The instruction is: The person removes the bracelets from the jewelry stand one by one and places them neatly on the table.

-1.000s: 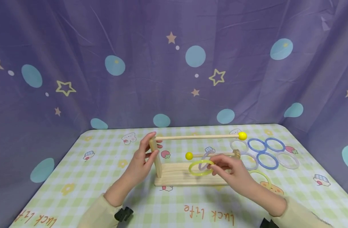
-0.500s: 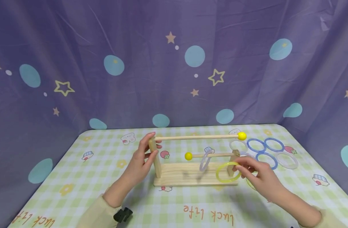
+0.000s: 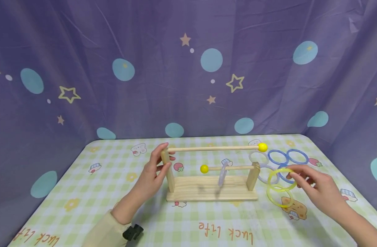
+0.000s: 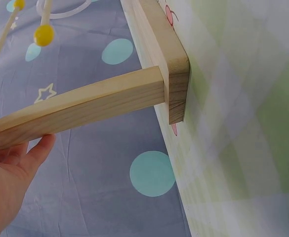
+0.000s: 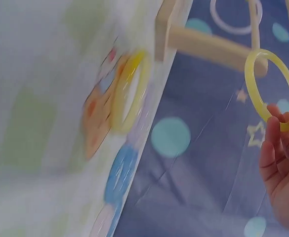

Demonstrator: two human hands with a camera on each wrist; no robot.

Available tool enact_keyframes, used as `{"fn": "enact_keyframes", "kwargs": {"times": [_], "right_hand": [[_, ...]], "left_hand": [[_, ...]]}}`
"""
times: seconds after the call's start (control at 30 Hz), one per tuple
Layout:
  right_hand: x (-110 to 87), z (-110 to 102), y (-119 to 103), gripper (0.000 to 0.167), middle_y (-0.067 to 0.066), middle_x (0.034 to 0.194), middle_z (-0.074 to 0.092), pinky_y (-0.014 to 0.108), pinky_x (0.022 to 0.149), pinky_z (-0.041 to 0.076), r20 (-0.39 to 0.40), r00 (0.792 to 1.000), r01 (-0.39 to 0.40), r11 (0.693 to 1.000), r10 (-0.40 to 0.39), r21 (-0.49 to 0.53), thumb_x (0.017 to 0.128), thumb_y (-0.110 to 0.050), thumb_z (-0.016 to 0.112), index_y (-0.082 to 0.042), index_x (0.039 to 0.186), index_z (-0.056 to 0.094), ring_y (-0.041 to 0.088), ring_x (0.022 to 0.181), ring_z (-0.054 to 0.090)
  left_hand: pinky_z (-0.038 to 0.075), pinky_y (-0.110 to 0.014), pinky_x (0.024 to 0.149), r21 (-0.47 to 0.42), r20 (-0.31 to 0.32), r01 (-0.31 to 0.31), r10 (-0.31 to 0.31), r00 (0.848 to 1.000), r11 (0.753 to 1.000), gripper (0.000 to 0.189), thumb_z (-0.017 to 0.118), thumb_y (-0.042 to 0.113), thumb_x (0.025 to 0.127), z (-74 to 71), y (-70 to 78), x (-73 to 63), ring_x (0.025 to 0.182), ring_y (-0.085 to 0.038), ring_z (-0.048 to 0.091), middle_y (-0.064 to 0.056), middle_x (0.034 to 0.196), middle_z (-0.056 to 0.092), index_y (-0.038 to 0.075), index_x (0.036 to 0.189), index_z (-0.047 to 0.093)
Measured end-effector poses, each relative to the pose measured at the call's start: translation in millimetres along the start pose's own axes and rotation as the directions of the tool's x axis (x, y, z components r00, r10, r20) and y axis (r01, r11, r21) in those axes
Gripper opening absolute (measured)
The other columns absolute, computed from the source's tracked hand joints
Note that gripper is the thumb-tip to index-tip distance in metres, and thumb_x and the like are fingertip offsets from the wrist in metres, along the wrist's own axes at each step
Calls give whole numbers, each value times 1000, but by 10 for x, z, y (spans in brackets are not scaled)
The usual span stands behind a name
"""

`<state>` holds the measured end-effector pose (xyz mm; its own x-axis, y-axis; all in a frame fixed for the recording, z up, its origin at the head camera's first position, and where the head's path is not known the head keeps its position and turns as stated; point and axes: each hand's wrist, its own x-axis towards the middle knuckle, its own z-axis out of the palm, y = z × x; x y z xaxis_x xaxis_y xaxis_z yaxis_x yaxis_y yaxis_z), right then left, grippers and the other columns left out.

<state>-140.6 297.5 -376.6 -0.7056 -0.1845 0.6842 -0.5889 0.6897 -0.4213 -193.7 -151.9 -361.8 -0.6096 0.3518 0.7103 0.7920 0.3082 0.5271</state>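
A wooden stand (image 3: 211,197) has two horizontal rods with yellow ball ends. My left hand (image 3: 152,171) grips the top of its tall left post (image 3: 171,176), as the left wrist view also shows. On the lower rod (image 3: 240,167) hangs a pale purple ring (image 3: 222,178); the upper rod (image 3: 213,148) carries no ring. To the right of the stand, my right hand (image 3: 318,185) pinches a yellow ring (image 5: 255,89) by its edge, tilted in the air. Below it, another yellow ring (image 3: 270,200) lies on the cloth, partly overlapped in the head view.
Several blue rings (image 3: 278,157) and clear or pale rings (image 3: 311,181) lie flat at the back right of the table. A checked cloth (image 3: 114,192) covers the table. Behind it hangs a purple curtain (image 3: 151,96) with stars and dots.
My right hand has carried the yellow ring rightward, from in front of the lower rod to beyond the stand's right end. The left hand stays on the post.
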Motion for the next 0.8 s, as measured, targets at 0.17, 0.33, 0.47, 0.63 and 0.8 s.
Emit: {"fn": "enact_keyframes", "kwargs": {"times": [0.17, 0.33, 0.47, 0.63, 0.8], "right_hand": [[-65, -132, 168, 21, -16, 79, 66, 11, 53, 43, 8, 999, -41, 997, 42, -60, 86, 7, 68, -7, 101, 69, 0, 58, 55], [-116, -219, 345, 22, -16, 78, 65, 12, 50, 40, 64, 997, -23, 991, 31, -129, 87, 7, 67, -7, 104, 67, -2, 57, 49], [-167, -278, 500, 23, -21, 79, 62, 14, 47, 36, 133, 990, -25, 980, 51, -195, 87, 5, 67, -9, 105, 66, -2, 56, 46], [-227, -338, 652, 19, -21, 77, 61, 20, 44, 35, 189, 977, -46, 961, 100, -273, 89, -1, 68, -12, 104, 66, -2, 56, 47], [-259, -372, 742, 16, -22, 75, 57, 21, 43, 33, 211, 974, -24, 958, 87, -284, 88, -1, 69, -11, 101, 66, -5, 56, 44]], "left_hand": [[58, -39, 76, 2, -1, 3, -3, 1000, 1000, 64, 54, -16, 92, -1, 3, -4, 102, -31, 64, -14, 120, 58, 9, 145, 28], [59, -39, 76, 2, -1, 3, -3, 1000, 1000, 63, 53, -16, 92, 1, -3, -7, 102, -31, 64, -14, 119, 58, 9, 145, 28], [59, -38, 76, 5, -3, -5, 5, 1000, 1000, 64, 53, -17, 91, 2, -7, -9, 102, -32, 64, -15, 119, 58, 8, 144, 28], [59, -39, 76, 2, 0, -10, 10, 1000, 1000, 64, 53, -17, 91, 3, -12, -3, 102, -32, 64, -15, 119, 57, 7, 144, 28], [58, -40, 76, -2, 2, -9, 9, 1000, 1000, 63, 53, -16, 92, 5, -8, -2, 103, -32, 64, -14, 119, 57, 8, 144, 28]]}}
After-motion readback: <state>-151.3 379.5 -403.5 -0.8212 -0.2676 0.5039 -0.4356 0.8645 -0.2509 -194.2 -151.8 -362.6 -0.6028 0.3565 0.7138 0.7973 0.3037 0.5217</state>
